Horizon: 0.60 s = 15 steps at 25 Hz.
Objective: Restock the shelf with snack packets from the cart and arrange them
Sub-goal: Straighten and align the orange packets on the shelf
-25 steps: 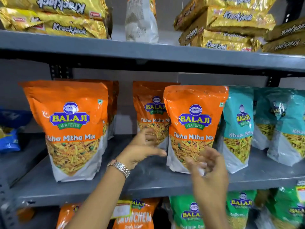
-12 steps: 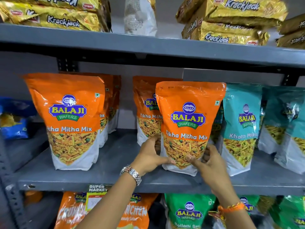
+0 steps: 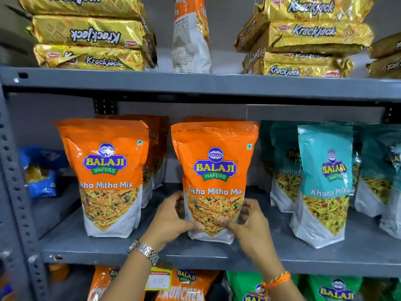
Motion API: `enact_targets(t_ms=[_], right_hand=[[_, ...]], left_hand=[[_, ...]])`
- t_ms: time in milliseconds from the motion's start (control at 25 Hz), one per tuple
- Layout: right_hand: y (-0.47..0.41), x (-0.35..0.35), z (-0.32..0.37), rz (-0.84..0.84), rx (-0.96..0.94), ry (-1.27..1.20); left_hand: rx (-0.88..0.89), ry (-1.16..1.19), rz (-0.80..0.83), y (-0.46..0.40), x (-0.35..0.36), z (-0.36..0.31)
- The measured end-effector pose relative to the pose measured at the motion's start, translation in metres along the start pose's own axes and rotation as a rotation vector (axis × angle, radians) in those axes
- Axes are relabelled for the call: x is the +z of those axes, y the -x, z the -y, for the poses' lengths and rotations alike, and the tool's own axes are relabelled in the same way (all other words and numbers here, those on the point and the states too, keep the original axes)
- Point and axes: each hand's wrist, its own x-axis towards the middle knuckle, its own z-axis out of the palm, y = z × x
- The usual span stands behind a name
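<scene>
An orange Tikha Mitha Mix packet [image 3: 214, 170] stands upright at the front middle of the grey shelf [image 3: 104, 248]. My left hand [image 3: 171, 220] grips its lower left side and my right hand [image 3: 249, 224] grips its lower right side, thumbs on the front. More orange packets stand hidden behind it. A second row of orange packets [image 3: 108, 170] stands to the left, several deep. Teal Khatta Mitha packets [image 3: 325, 181] stand to the right.
Gold Krackjack biscuit stacks [image 3: 91, 35] [image 3: 308, 40] and one upright packet [image 3: 191, 35] fill the upper shelf. Blue packets [image 3: 41, 170] lie far left. Below are orange [image 3: 184, 285] and green packets [image 3: 334, 290] and a price tag [image 3: 159, 280]. A perforated upright post [image 3: 15, 192] stands left.
Both hands closed onto the middle orange packet's lower sides; it now stands straighter and squarely in front of its row, further from the teal packets. The view moved closer and upward.
</scene>
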Motion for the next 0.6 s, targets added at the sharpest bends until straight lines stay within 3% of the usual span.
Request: enact_targets(t_ms=[600], right_hand=[[-0.015,0.001,0.008,0.061,0.043,-0.028]], left_hand=[[0.021,-0.005,0.052,-0.009,0.001,-0.004]])
